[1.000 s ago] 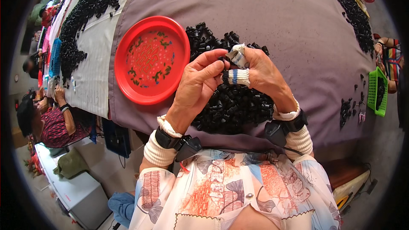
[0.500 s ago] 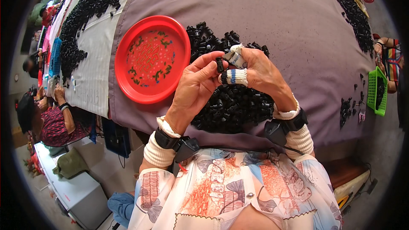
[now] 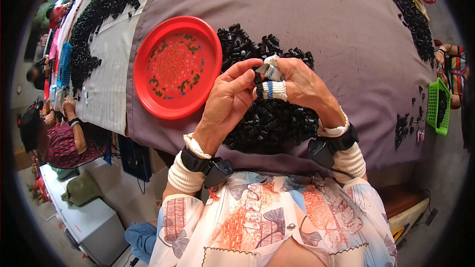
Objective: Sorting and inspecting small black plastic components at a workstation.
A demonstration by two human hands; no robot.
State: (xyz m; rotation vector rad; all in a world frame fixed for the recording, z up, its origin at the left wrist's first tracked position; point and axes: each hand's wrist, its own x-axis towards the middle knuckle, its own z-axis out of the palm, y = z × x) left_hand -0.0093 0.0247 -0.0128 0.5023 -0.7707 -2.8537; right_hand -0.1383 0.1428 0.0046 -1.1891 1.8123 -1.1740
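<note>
My left hand (image 3: 225, 100) pinches a small black cylindrical plastic part (image 3: 258, 75) between thumb and forefinger. White knit covers with blue stripes wrap the thumb and forefinger of my right hand (image 3: 308, 83), which close on the same part from the other side. The fingertips partly hide it. Below and beyond both hands spreads a heap of black plastic parts (image 3: 277, 126) on the mauve cloth (image 3: 346, 34). Left of the heap, close to my left hand, lies a round red tray (image 3: 141, 86) with a floral pattern and nothing in it.
More black parts (image 3: 99, 24) lie along a pale cloth at the left, near seated people. Another strip of parts (image 3: 413, 24) is at the far right. A green basket (image 3: 433, 106) holding black parts sits at the right edge beside a person in stripes.
My right hand's covered fingers have closed further over the black part, so less of it shows. Both hands stay at nearly the same spot over the heap.
</note>
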